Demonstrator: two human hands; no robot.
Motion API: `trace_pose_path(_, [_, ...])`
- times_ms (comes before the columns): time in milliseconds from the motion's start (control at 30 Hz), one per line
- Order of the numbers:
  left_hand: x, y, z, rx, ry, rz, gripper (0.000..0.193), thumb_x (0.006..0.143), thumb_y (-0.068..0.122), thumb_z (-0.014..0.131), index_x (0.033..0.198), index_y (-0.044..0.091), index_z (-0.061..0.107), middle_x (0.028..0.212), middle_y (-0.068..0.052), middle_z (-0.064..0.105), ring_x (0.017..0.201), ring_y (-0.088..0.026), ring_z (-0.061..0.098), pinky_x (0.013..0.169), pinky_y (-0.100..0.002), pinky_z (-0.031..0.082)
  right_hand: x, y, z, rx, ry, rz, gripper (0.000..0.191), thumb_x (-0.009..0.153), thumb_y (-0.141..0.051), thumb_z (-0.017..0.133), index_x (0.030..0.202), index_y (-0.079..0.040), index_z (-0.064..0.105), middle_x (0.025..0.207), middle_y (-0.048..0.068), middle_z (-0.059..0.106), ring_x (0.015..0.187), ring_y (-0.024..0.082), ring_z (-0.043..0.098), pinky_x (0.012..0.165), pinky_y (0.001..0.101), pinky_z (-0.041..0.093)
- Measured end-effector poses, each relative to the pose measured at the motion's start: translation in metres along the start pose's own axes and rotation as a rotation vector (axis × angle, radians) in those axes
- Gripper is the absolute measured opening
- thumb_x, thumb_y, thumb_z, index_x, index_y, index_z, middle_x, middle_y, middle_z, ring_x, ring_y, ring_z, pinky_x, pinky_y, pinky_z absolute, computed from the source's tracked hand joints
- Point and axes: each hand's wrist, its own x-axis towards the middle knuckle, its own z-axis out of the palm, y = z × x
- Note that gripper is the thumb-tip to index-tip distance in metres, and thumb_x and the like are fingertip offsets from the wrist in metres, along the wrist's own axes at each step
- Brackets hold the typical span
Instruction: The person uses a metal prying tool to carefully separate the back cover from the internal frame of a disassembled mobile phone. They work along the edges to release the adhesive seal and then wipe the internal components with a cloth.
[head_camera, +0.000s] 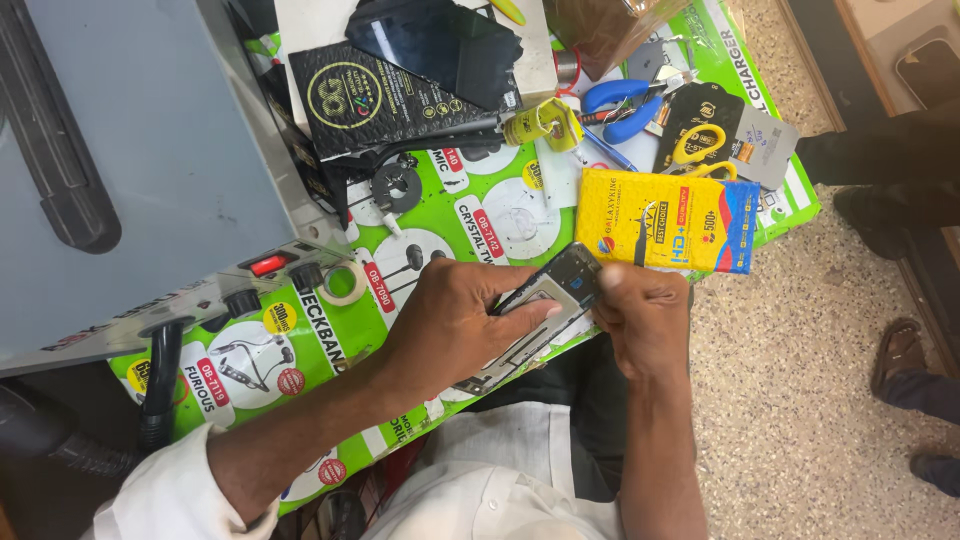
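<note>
Phone frame (540, 315): gripped by left hand (450, 320), thumb across it for steadiness; right hand (640, 315), at 3 o'clock, fist pinching its top end.

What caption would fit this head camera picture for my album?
Two bare hands, left hand and right hand, grip an opened dark phone frame above a green printed mat, beside a yellow rectangular box.
</note>
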Motion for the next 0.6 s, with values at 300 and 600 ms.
trace_pose_path(300, [0.005, -0.0054, 0.0013, -0.118, -0.038, -0.134, 0.024, 0.087, 0.018, 0.079, 0.108, 0.008, 0.08, 0.073, -0.005, 0.08, 0.061, 0.001, 0.063, 0.053, -0.025, 0.054, 0.0001, -0.0003, -0.0011, 0.005, -0.089, 0.022, 0.033, 0.093, -0.004, 0.061, 0.116, 0.019, 0.067, 0.065, 0.002, 0.05, 0.054, 0.008, 0.036, 0.05, 0.0266, 0.027])
trace_pose_path(600, [0.0022, -0.006, 0.0025, -0.015, -0.014, -0.048, 0.025, 0.086, 0.02, 0.08, 0.108, 0.007, 0.079, 0.076, -0.009, 0.079, 0.061, -0.005, 0.072, 0.056, -0.027, 0.056, 0.0009, 0.0012, -0.0003, -0.04, 0.042, 0.082, 0.02, 0.091, 0.004, 0.062, 0.103, 0.017, 0.07, 0.062, 0.0, 0.048, 0.049, 0.006, 0.032, 0.045, 0.026, 0.025])
